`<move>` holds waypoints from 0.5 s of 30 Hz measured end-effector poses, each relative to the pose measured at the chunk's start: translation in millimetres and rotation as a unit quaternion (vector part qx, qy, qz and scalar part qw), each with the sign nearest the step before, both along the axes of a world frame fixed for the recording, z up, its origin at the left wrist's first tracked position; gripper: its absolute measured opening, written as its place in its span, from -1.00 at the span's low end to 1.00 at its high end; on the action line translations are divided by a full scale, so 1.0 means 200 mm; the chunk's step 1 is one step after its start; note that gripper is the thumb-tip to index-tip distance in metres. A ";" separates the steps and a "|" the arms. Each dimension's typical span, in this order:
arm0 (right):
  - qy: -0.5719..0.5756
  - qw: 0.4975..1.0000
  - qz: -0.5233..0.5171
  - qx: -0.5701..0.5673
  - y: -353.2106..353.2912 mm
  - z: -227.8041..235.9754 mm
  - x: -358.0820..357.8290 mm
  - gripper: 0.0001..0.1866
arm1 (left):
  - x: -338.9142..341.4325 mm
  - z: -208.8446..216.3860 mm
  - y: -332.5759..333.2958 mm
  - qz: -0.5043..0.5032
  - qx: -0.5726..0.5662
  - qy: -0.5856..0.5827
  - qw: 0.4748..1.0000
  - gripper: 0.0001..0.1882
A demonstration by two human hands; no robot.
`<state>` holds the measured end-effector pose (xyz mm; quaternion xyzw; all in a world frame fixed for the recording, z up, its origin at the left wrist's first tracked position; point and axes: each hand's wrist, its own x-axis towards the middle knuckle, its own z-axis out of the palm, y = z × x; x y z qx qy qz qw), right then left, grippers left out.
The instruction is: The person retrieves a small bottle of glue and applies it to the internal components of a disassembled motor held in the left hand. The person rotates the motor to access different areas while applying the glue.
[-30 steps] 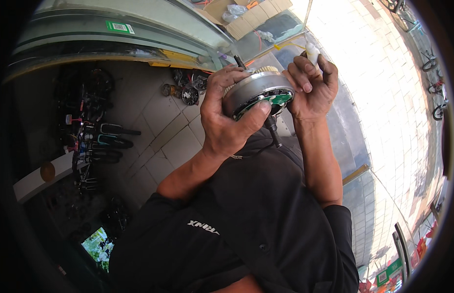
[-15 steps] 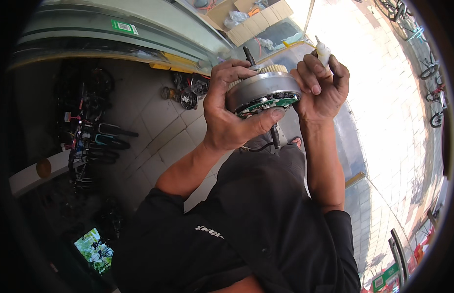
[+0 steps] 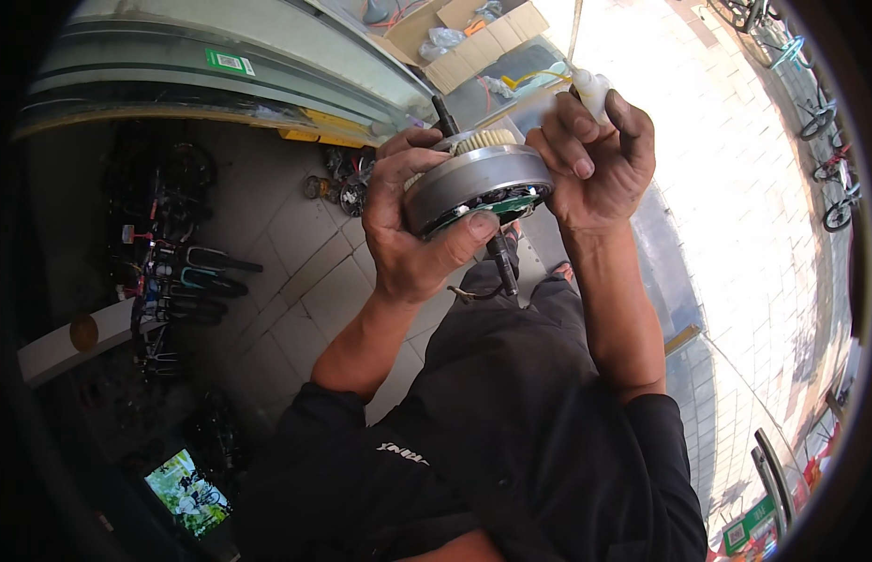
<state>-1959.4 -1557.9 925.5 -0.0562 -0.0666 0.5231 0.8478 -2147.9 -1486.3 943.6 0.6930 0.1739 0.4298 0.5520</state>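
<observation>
A hub motor core (image 3: 473, 181) with a grey metal ring is held up in front of me, tilted. My left hand (image 3: 412, 211) grips it, thumb across the near side and fingers round the far side. On its far face shows a cream toothed gear (image 3: 484, 140); on the near side is a green circuit board (image 3: 511, 205). A dark axle (image 3: 502, 264) passes through it, with a short cable at the lower end. Close to the ring's right side, my right hand (image 3: 597, 159) pinches a small white squeeze bottle (image 3: 593, 92), nozzle pointing up.
Behind the hands an open cardboard box (image 3: 483, 51) with plastic bags sits by a glass counter (image 3: 295, 70). Dark machine parts (image 3: 337, 183) lie on the tiled floor. Bicycles (image 3: 187, 272) stand at left, more (image 3: 820, 122) along the pavement at right. A lit screen (image 3: 187, 494) is at lower left.
Both hands have shifted left, the left hand carrying the motor core along. The core has tilted slightly, so less of its circuit board shows. The squeeze bottle stays in my right hand.
</observation>
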 end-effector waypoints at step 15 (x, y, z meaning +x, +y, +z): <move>0.040 0.976 -0.185 -0.107 -0.10 -0.03 -0.01 -0.50 | 0.23 -0.02 -0.14 -0.092 -0.209 -0.165 0.960 -0.33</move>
